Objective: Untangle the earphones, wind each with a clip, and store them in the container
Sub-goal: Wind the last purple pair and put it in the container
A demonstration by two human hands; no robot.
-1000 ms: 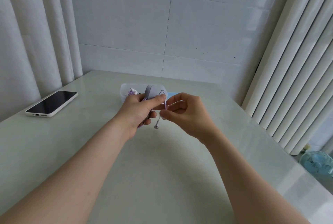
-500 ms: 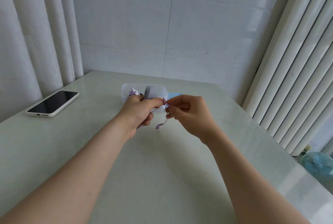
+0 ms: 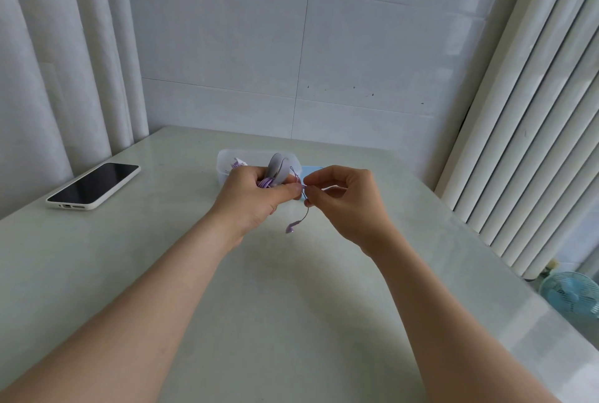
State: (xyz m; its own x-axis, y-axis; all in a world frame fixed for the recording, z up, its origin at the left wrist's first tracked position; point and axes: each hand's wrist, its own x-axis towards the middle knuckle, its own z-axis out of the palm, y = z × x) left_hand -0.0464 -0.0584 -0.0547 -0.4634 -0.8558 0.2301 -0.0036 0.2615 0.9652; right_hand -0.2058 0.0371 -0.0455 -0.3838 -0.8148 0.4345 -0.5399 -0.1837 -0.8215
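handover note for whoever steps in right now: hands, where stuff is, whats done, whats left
Left hand: grips the grey clip, with the purple cord wound on it.
Right hand: pinches the loose end of the cord by the left thumb. One earbud dangles below, above the table.
Clear container: on the table behind the hands, with a purple-and-white item inside.
Done: most of this cord is wound.
Left: wind in the last tail and earbud, then put the clip in the container. I cannot tell if more earphones remain.
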